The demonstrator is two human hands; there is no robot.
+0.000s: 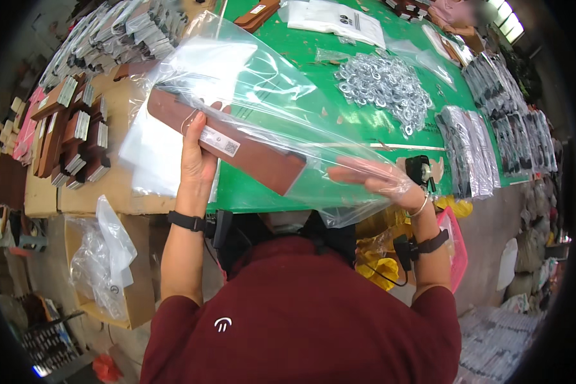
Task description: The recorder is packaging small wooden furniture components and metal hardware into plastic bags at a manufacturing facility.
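The left hand [200, 157] has its grip closed on the board [262, 161], thumb on the near face just beside the white label [220, 141], fingertips showing past the far edge. That hold seems best firm but light, steadying the board without scuffing the label. The bag [288, 80], clear and slack, spreads over the board and beyond it to the right; smoothing its folds first should help, since the board's corners look apt to snag thin film. A mouth spread wide would likely ease the fit. The right hand [381, 179] shows through the plastic, fingers stretched out; whether its grip pinches the film, one cannot tell.

The board is held aslant above the front of the green table [253, 197], reaching from the left hand toward the right, its right end lower. It is long, flat and reddish brown: rounded at the left, with a string loop [187, 120] near the label, and cut straight at the right, where a dark patch marks the upper corner.
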